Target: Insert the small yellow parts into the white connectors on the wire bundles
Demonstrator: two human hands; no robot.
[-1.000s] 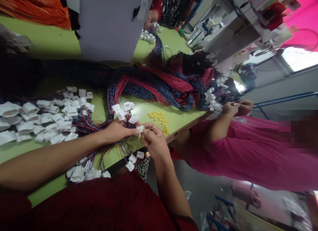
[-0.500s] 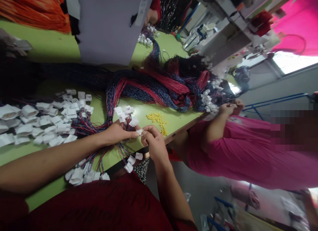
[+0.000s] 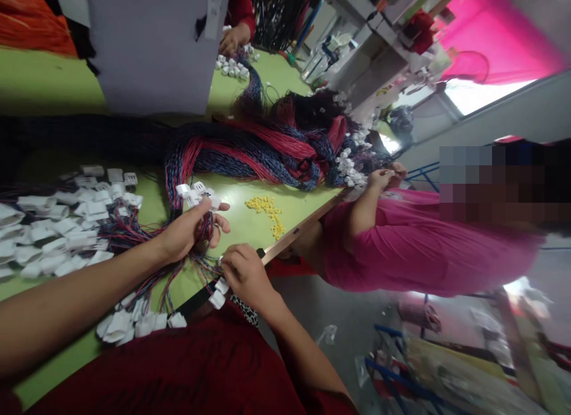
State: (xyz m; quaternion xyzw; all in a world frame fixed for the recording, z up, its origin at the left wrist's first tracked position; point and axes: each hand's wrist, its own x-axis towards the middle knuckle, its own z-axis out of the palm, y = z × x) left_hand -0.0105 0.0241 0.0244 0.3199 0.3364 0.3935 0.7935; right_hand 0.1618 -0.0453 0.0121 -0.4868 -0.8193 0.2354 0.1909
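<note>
My left hand [image 3: 196, 225] is wrapped round a bunch of thin red and blue wires, with its fingertips partly spread. Several white connectors [image 3: 196, 194] on those wires stick up above the thumb. Lower and to the right, my right hand [image 3: 243, 275] is closed in a pinch, and a bit of a white connector [image 3: 221, 260] shows at its fingertips. White connectors on wires [image 3: 217, 299] hang over the table edge just below that hand. Small yellow pieces [image 3: 266, 211] lie loose on the green table [image 3: 232, 219] beyond both hands.
Many white connectors [image 3: 62, 230] lie at the left, and more sit by my shirt [image 3: 143, 323]. A thick red and blue wire bundle [image 3: 250, 153] crosses the table below a grey panel [image 3: 154, 46]. A person in pink [image 3: 401, 242] works at right; another person's hand [image 3: 234, 39] is at the back.
My right hand has moved away from my left, down and left, to the hanging connectors. The connector both hands held between them has left my left fingertips. The view has shifted.
</note>
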